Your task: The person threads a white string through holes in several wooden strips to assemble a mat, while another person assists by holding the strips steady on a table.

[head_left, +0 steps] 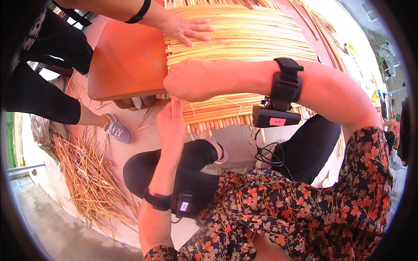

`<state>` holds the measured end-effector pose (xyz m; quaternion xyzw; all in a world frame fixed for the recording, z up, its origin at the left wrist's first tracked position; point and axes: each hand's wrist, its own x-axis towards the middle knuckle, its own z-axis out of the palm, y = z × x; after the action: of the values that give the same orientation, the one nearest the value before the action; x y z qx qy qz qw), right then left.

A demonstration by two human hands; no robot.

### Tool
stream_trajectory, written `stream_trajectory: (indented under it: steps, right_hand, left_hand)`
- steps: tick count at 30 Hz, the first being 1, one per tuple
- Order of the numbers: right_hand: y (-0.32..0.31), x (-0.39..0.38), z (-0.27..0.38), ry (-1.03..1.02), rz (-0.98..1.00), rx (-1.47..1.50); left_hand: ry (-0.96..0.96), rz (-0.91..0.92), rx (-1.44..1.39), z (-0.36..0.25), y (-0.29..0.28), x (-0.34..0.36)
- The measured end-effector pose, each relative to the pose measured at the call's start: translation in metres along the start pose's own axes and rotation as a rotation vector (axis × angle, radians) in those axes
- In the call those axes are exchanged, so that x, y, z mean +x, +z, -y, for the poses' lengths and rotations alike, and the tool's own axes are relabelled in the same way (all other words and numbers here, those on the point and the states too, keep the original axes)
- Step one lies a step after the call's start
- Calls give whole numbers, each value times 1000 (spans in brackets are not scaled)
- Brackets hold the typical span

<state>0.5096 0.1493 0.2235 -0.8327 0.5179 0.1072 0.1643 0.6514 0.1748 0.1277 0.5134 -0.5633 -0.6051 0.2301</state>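
Note:
A mat of thin straw-coloured stalks (pixel 244 32) lies over a reddish-brown tabletop (pixel 130 61), its near edge hanging over the front. Pale strings (pixel 234 103) show across the nearest stalks. My right hand (pixel 186 81) is closed in a fist at the mat's left edge, its forearm stretched across the mat. Just below it, my left hand (pixel 171 118) is raised with fingers pressed together, close against the right hand at the mat's near left corner. What either hand grips is hidden by the fingers. Another person's hand (pixel 189 29) lies spread on the mat farther away.
A heap of loose brown stalks (pixel 89 178) lies on the floor at left. The other person's grey shoe (pixel 117 129) stands near the table. Long stalks (pixel 320 32) lie at the far right. A black cable (pixel 272 156) hangs below my right forearm.

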Motion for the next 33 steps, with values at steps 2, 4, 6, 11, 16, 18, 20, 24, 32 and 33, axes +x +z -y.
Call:
stream_trajectory:
  steps: [2,4,6,11,16,18,20,24,32,33]
  right_hand:
    - [3,4,-1,-61,-50,-27]
    - [4,5,4,-27,-14,-79]
    - [3,4,11,7,21,-128]
    - [5,3,21,70,26,-233]
    - [1,2,37,67,73,-335]
    - [5,-1,35,81,57,-353]
    - [9,-2,24,-14,-43,-366]
    - [-3,-2,24,-86,-14,-332]
    - [23,10,35,211,62,-263]
    - [30,13,39,210,77,-268]
  left_hand:
    - [-8,-1,-11,-2,0,0]
    - [-25,5,-22,-4,-2,-1]
    - [-35,2,-33,-5,-2,-1]
    - [77,-5,54,6,-5,4]
    - [100,47,14,1,-5,10]
    - [165,78,-35,-13,1,26]
    - [226,124,-53,-30,10,45]
    - [231,171,-14,-26,9,57]
    - [1099,866,1372,-64,4,158]
    - [1327,1043,1512,-81,13,207]
